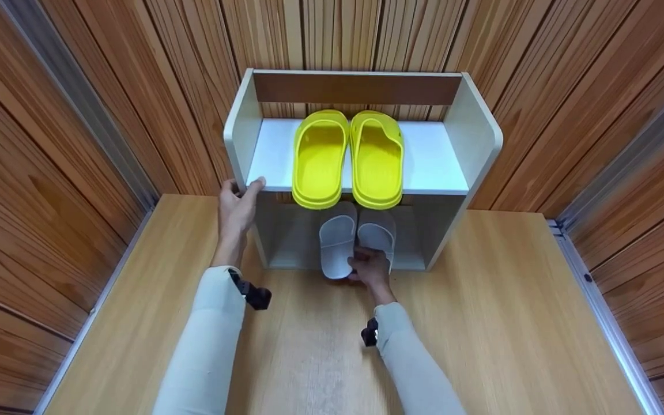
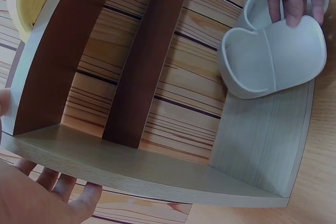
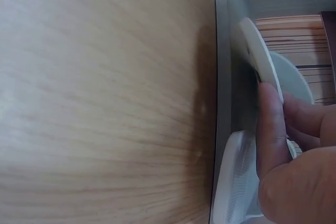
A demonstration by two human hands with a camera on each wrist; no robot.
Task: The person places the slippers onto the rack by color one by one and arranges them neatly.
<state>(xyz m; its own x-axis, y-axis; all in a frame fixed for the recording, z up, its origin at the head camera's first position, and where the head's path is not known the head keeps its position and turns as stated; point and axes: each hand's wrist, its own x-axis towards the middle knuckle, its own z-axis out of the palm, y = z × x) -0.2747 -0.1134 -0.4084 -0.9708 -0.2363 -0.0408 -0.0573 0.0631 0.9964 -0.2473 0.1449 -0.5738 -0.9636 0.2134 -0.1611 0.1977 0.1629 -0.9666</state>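
Observation:
My left hand grips the left side panel of a small white shoe rack, thumb by the upper shelf's front corner. In the left wrist view its fingers lie along the panel's outside. My right hand pinches the inner edge of the left pale grey slipper at the lower shelf. In the right wrist view that slipper is tilted up, with the thumb along one face and fingers on the other. Its mate, the right slipper, is partly covered by my right hand.
A pair of yellow clogs, left and right, sits on the upper shelf, toes inward and heels past its front edge. A wood-panelled wall stands behind the rack. Wood-grain flooring lies under it, bordered by metal rails.

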